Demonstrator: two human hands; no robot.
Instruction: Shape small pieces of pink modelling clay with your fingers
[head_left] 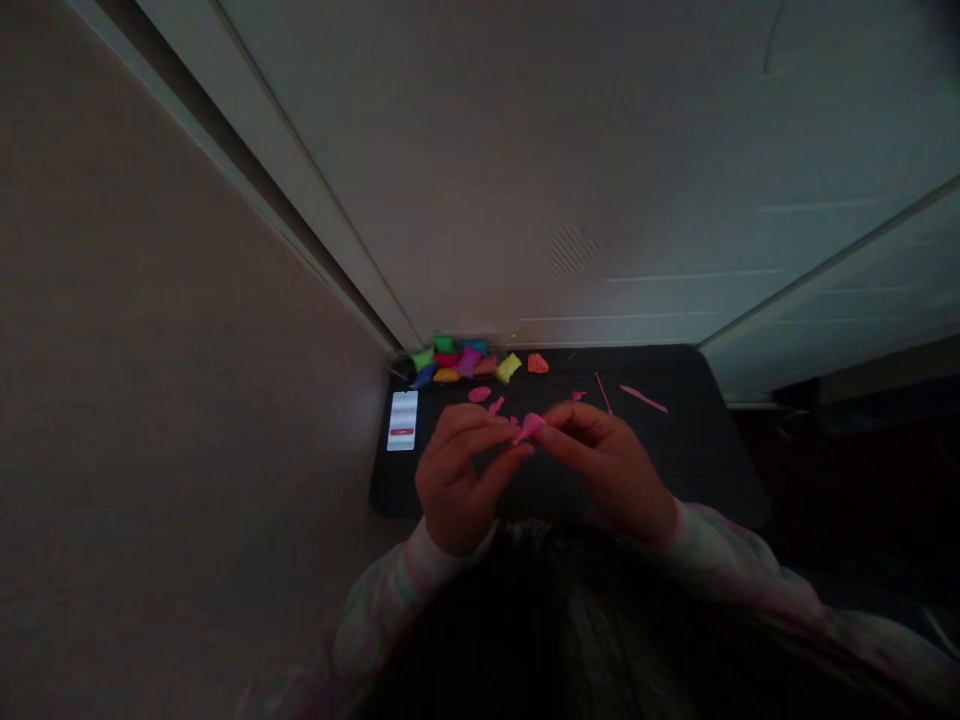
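Between my two hands, above the dark table, is a small piece of pink modelling clay [531, 426]. My left hand [461, 478] pinches its left end with thumb and fingers. The fingertips of my right hand [611, 462] are closed on its right side. Just beyond my left hand lie a flat pink clay piece [480, 395] and a smaller pink clay bit [496, 405]. Past my right hand are a tiny pink piece [577, 395], a thin pink stick-like tool [603, 392] and a longer pink tool with a flat blade [643, 398].
Colourful clay packets [469, 360] are heaped at the table's back left, with a yellow packet [508, 368] and an orange lump [538, 363] beside them. A lit phone [403, 420] lies at the left edge. A pale wall [480, 200] rises behind the dark table [690, 440].
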